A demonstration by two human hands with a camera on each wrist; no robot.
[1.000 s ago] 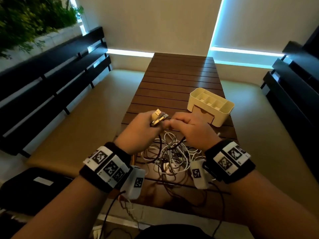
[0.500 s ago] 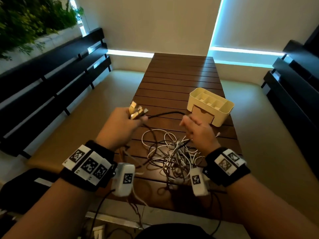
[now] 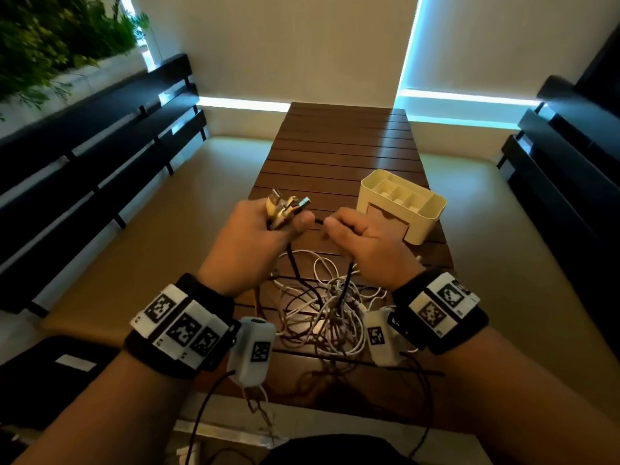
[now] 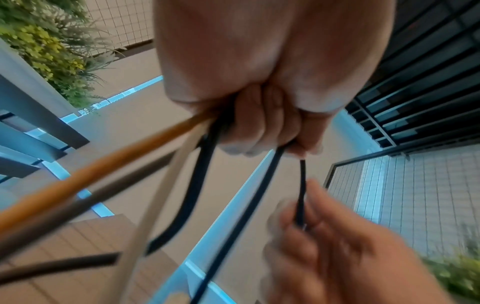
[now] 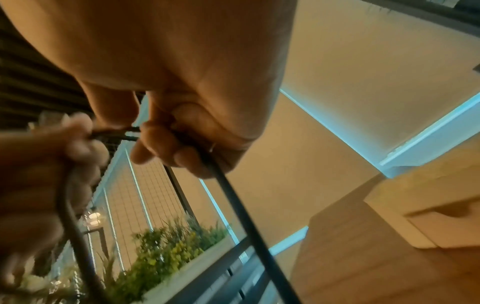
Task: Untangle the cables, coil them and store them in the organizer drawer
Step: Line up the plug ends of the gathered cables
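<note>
A tangle of white and dark cables (image 3: 322, 313) lies on the slatted wooden table (image 3: 342, 146) between my wrists. My left hand (image 3: 265, 236) grips a bunch of cable ends, whose metal plugs (image 3: 283, 208) stick up from the fist. In the left wrist view orange, white and dark cables (image 4: 182, 164) run out of that fist (image 4: 259, 131). My right hand (image 3: 362, 236) pinches a black cable (image 3: 347, 280) close to the left thumb; the right wrist view shows that black cable (image 5: 233, 195) passing through the curled fingers (image 5: 166, 148). The cream organizer (image 3: 402, 203) stands just beyond the right hand, drawer closed.
Dark slatted benches (image 3: 100, 146) run along both sides of the table, with beige floor between. A planter of green plants (image 3: 50, 38) is at the top left. A black case (image 3: 50, 374) lies at the lower left. The far table half holds nothing.
My hands had moved apart with the black cable stretched between them; now they are close together again, the right hand pinching the black cable next to the left thumb.
</note>
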